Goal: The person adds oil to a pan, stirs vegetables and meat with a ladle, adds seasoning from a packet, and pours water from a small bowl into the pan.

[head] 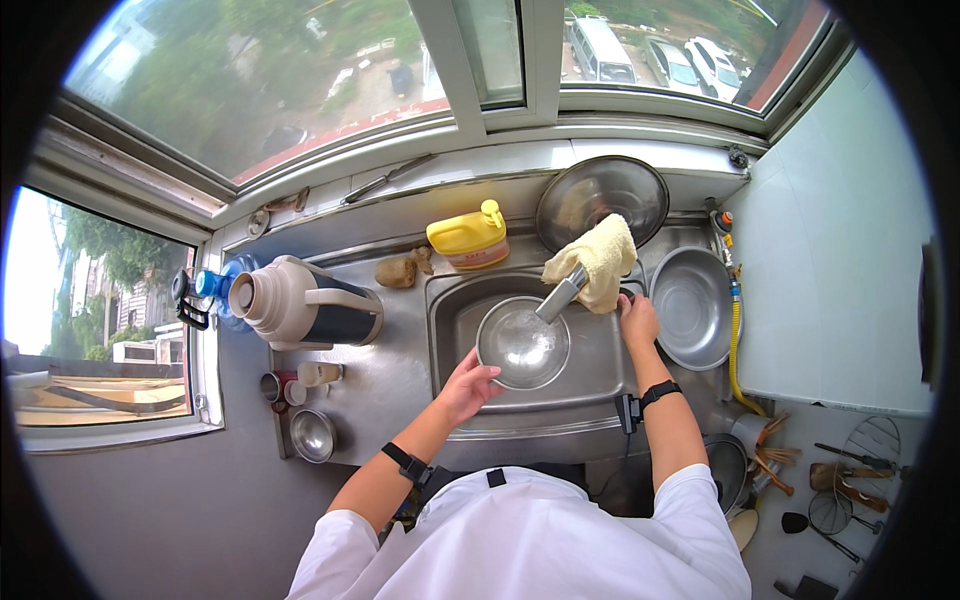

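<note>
My left hand grips the near-left rim of a round stainless steel bowl, thumb over the edge. Held over the stainless steel sink basin, the bowl has its far rim beneath a square metal faucet spout. Its inside looks wet and bright, but I cannot tell how much water is in it. A pale yellow cloth is draped over the faucet. At the sink's right edge, beside the cloth, my right hand has curled fingers; what they touch is hidden.
Right of the sink lies a grey metal basin, near a yellow hose. Behind the faucet leans a large metal lid. A yellow jug, a vacuum flask, cups and a small metal bowl stand leftward.
</note>
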`<state>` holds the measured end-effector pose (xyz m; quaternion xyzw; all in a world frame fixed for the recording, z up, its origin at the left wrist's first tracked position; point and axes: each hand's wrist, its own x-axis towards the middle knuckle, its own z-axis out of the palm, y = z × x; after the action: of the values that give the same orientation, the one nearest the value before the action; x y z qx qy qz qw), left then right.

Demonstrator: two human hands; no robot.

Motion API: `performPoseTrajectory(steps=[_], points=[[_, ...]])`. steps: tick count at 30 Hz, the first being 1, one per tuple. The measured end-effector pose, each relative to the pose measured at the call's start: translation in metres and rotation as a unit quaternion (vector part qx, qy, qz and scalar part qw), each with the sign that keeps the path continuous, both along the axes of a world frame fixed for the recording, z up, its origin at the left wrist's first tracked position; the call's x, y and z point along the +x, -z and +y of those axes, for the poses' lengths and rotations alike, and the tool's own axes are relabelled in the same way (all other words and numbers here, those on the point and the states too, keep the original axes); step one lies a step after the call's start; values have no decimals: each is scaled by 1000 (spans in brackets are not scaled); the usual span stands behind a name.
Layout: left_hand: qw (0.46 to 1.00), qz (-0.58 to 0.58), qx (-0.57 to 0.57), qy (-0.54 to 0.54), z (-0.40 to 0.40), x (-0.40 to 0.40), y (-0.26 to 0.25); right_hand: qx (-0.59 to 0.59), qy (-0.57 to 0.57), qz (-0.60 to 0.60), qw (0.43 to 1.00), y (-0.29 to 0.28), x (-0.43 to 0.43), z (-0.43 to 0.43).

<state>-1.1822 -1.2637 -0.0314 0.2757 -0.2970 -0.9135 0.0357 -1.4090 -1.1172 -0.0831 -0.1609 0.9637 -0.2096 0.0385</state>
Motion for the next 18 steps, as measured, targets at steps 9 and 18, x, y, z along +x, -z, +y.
performPoseTrajectory(steps=[9, 18], points=[[999, 13, 1, 52, 11, 16, -22, -44, 75, -78, 993, -16, 61, 8], [977, 66, -26, 199, 28, 55, -41, 10, -160, -342, 926, -9, 269, 123]])
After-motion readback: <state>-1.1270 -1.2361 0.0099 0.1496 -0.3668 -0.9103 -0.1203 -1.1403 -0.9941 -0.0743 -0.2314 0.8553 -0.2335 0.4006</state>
